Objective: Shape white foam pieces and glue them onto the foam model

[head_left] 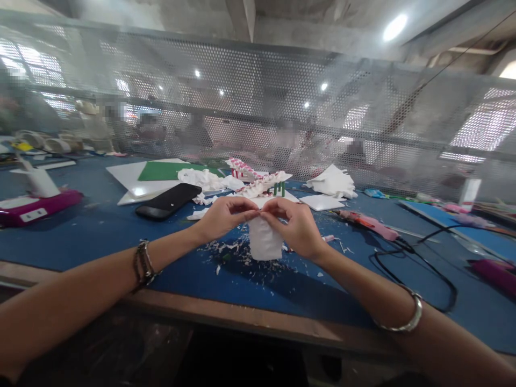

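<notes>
My left hand (226, 216) and my right hand (296, 226) meet above the blue table (80, 236), both pinching the top edge of a small white sheet (264, 242) that hangs down between them. Fingertips of both hands touch at the sheet's upper edge. White scraps (226, 250) lie scattered on the table right under the hands. Dark bracelets sit on my left wrist and a silver bangle on my right.
A black phone (168, 200) lies left of the hands by white and green sheets (161, 172). Pink-and-white paper pieces (258, 183) and white stacks (330, 183) sit behind. A pink glue gun (366, 221) with black cable (419, 263) lies right. A perforated metal screen (258, 97) bounds the back.
</notes>
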Available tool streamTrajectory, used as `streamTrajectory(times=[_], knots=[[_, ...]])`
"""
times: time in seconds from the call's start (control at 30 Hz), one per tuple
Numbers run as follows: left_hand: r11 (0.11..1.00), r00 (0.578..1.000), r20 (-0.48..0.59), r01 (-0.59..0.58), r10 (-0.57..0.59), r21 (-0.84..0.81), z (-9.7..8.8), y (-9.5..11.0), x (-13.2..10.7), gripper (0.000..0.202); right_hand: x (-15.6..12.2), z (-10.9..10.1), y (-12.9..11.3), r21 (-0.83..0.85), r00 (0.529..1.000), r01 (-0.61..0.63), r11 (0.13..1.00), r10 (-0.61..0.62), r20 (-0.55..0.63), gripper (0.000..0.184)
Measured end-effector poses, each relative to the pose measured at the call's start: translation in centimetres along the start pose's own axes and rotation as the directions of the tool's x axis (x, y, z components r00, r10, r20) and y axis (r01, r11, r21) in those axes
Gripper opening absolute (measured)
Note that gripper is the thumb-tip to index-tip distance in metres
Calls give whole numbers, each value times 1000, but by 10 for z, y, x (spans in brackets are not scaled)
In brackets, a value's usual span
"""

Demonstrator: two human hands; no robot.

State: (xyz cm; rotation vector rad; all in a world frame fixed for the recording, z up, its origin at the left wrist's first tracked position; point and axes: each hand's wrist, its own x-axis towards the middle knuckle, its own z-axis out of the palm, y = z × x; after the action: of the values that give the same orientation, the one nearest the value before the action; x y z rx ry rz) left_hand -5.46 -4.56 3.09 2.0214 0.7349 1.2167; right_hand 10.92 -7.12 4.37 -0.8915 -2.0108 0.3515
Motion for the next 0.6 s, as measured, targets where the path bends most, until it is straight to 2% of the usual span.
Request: streamTrajectory(times=[0.17,0.43,0.53,0.6], knots=[[997,1000,-6,12,-12,-82,-1,4,0,14,2,-1,-2,204,990,-136,969,141,-11,12],[975,999,25,46,-42,-218,-1,6,-1,10,3,1,-3,511,962,-273,815,230,147,11],[971,998,41,60,-52,-231,-2,6,0,10,3,3,-3,513,966,-260,818,214,148,12],[971,998,35,65,-59,-230,-2,6,0,10,2,3,-4,448,980,-199,872,177,90,12]])
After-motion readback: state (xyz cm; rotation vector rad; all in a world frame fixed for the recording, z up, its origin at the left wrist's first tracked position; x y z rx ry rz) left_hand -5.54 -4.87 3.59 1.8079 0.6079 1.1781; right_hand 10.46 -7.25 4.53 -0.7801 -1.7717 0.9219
